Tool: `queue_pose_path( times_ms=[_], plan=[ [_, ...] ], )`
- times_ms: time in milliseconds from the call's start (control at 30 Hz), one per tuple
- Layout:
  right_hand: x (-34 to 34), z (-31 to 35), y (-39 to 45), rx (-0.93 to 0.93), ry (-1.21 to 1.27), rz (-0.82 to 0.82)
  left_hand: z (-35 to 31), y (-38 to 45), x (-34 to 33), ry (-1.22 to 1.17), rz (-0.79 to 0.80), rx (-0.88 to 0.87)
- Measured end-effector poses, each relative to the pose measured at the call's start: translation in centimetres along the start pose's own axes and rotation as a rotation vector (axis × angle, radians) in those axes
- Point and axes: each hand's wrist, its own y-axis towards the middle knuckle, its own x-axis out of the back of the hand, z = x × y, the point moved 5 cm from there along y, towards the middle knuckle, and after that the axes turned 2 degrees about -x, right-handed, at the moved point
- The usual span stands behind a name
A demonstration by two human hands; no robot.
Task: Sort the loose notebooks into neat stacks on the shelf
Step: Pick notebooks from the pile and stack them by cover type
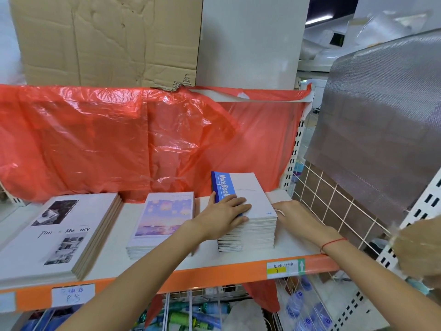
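Observation:
A tall stack of white notebooks with a blue "NoteBook" spine band (250, 211) stands on the white shelf (296, 244), right of centre. My left hand (224, 215) lies on the stack's top and left side, thumb against the blue edge, fingers fairly straight over the cover. My right hand (290, 212) touches the stack's right side near its top corner; its fingers are partly hidden behind the pile. A lower stack with a purple sunset cover (162, 220) lies just left, and a stack of large "Time Memory" notebooks (62, 235) sits at far left.
Red plastic sheeting (119, 139) hangs behind the shelf, with cardboard (107, 39) above it. A wire grid panel (334, 204) and grey mesh (381, 127) close off the right side. The orange shelf edge (214, 274) carries price labels; bottles fill baskets below.

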Motion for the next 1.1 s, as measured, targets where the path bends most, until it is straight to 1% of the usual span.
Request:
queue_pose_path(
  times_ms=[100,167,267,333,467,533,633,733,767,867,1033,1100],
  plan=[
    [0.7,0.2,-0.1,-0.017,-0.003,0.000,0.0,0.0,0.0,0.004,0.011,0.004],
    [1.6,0.1,0.0,-0.056,-0.034,-0.037,0.0,-0.2,0.2,0.005,-0.005,0.014],
    [3.3,0.0,0.3,-0.081,-0.028,-0.128,0.2,-0.7,0.9,0.020,-0.082,0.045],
    [4.1,0.5,0.6,-0.072,-0.002,-0.155,0.6,-1.4,1.3,0.022,-0.132,0.083],
    [4.8,3.9,1.2,0.004,0.028,-0.256,1.9,-3.9,2.5,-0.016,-0.297,0.179],
    [4.5,6.4,1.5,0.069,0.035,-0.259,3.1,-5.9,2.7,0.014,-0.360,0.225],
    [2.9,10.5,2.0,0.166,0.038,-0.236,5.2,-9.6,2.8,0.089,-0.367,0.309],
    [1.3,15.1,1.9,0.227,0.068,-0.207,7.2,-13.9,2.8,0.084,-0.366,0.389],
    [0.7,16.8,1.9,0.251,0.072,-0.187,7.8,-15.5,2.8,0.071,-0.350,0.416],
    [-1.5,21.8,2.5,0.323,0.079,-0.126,10.4,-21.1,3.0,0.097,-0.368,0.511],
    [-5.5,32.6,2.8,0.430,0.102,-0.068,15.4,-31.9,4.0,0.112,-0.319,0.682],
    [-7.3,37.7,2.6,0.483,0.092,-0.067,17.5,-37.2,4.3,0.141,-0.334,0.731]
  ],
)
